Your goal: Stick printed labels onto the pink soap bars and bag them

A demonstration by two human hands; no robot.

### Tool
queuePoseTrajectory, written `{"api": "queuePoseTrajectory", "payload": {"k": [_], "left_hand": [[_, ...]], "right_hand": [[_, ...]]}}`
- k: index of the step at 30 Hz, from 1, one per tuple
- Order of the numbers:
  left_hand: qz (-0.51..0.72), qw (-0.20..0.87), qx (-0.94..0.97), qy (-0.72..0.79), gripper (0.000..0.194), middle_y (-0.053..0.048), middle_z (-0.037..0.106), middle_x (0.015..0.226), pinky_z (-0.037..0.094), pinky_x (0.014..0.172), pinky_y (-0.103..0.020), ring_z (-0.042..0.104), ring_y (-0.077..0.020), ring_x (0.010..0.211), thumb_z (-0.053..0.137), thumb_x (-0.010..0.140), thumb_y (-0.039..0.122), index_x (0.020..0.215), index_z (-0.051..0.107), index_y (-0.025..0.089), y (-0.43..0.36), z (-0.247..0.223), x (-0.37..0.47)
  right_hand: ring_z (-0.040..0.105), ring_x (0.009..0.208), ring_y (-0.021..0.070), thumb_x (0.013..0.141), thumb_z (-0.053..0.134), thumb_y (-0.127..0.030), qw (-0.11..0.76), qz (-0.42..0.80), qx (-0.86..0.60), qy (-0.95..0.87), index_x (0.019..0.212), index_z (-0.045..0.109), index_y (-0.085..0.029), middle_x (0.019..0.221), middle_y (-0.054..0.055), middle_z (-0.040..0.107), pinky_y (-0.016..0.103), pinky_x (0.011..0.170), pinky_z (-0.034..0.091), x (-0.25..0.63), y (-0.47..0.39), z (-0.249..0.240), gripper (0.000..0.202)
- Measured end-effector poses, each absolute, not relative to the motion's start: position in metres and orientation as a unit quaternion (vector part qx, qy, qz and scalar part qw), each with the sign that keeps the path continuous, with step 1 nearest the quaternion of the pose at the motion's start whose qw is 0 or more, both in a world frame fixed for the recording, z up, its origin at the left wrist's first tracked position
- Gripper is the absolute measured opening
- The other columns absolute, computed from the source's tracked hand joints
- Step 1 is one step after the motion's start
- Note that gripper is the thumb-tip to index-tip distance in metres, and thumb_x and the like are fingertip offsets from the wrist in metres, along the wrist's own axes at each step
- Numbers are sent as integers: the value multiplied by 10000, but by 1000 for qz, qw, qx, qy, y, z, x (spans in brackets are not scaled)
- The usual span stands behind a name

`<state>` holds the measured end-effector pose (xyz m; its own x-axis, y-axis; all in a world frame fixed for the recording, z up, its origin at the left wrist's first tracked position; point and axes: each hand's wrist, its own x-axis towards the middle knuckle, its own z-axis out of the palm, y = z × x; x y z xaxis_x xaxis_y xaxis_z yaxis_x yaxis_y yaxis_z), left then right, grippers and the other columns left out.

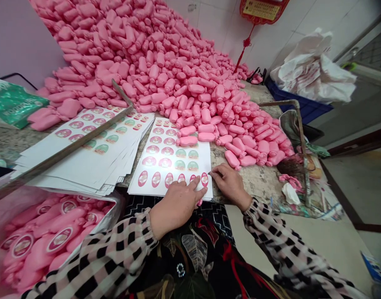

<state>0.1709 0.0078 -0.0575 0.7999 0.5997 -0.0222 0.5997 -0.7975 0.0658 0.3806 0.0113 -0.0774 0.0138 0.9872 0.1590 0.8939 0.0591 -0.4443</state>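
Together, the left hand and right hand share the near right corner of a white paper sticker sheet.
Two spread left fingers lie flat across magenta oval stickers, the palm's hold hidden; right thumb and forefinger nearly meet beside the rightmost oval, any grip too small to tell. Smooth pink rounded bottles heap beyond.

In front of you, a white label sheet lies flat on the surface. Its row nearest you holds upright magenta ovals, some partly hidden. Beyond it you see rows of domed labels, pink ones to your left and green ones to your right. Pink bottles cover its far right part.
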Motion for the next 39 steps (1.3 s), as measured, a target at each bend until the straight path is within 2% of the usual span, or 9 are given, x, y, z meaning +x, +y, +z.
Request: {"api": "queuePoseTrajectory", "payload": {"k": [4,9,16,23,31,39], "left_hand": [[-3,36,946,321,409,-92,419,1401,412,682,-417,571,-257,843,432,875,309,1283,459,336,8,-56,171],[-1,34,947,319,422,-101,422,1395,415,671,-413,567,-262,848,420,881,309,1301,447,323,8,-55,171],[4,35,945,325,410,-89,433,1386,411,673,-420,563,-257,830,415,883,327,1290,458,337,8,-60,171],[7,36,946,323,410,-79,438,1383,415,664,-423,565,-266,824,418,879,325,1287,458,344,7,-60,172],[-3,40,946,322,415,-107,418,1390,409,687,-419,561,-260,853,408,887,321,1299,458,323,7,-58,172],[2,39,945,324,415,-81,438,1383,412,676,-409,562,-258,846,429,876,317,1289,450,343,7,-59,171]], "right_hand": [[564,754,150,847,529,-323,229,130,-667,-697,792,621,-220,817,8,622,263,671,399,374,13,-80,149],[570,778,152,861,512,-311,232,91,-679,-690,813,617,-228,853,6,625,263,651,383,373,13,-77,142],[566,764,147,857,517,-307,190,88,-661,-721,810,625,-229,837,5,625,261,621,366,381,15,-69,141],[569,772,147,836,540,-292,228,135,-664,-699,788,619,-217,816,2,623,257,659,392,384,19,-78,118],[567,769,151,861,506,-298,202,97,-651,-725,818,629,-223,838,18,623,259,644,387,383,15,-71,151],[566,752,151,831,535,-307,268,156,-682,-663,782,609,-210,806,7,625,268,674,408,380,14,-88,131]]}}
